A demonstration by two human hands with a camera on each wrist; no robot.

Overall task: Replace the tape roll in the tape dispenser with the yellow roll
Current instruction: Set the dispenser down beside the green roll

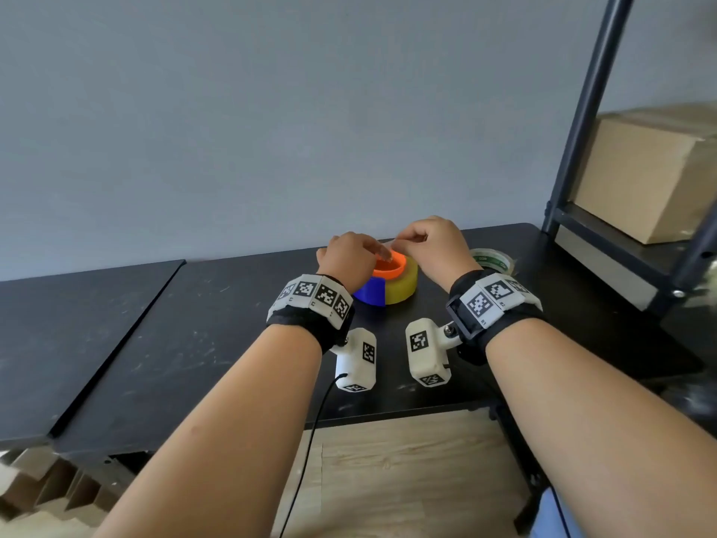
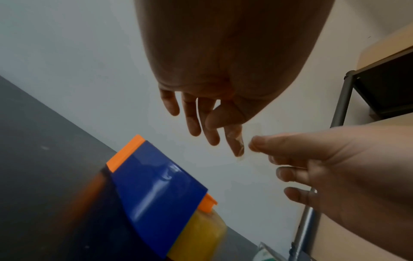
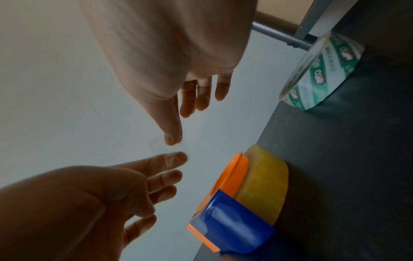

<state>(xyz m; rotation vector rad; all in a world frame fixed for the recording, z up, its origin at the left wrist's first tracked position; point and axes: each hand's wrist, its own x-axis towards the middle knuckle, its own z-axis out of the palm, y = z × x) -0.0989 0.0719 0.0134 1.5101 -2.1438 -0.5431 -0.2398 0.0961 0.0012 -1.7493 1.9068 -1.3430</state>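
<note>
The tape dispenser (image 1: 368,293) has a blue body and an orange hub (image 1: 390,267). It lies on the black table (image 1: 194,324), and the yellow roll (image 1: 404,283) sits round the hub. Both hands hover just above it. My right hand (image 1: 407,238) pinches a short strip of clear tape (image 3: 159,144) between thumb and finger. My left hand (image 1: 382,254) holds its fingers (image 2: 236,146) out fairly straight. The strip's other end clings to the left index fingertip (image 3: 175,159). The strip hangs clear of the dispenser (image 2: 156,185).
A clear tape roll with a green and white core (image 1: 490,260) lies on the table right of the dispenser. A dark metal shelf rack (image 1: 582,110) with a cardboard box (image 1: 640,180) stands at the far right. The wall lies close behind.
</note>
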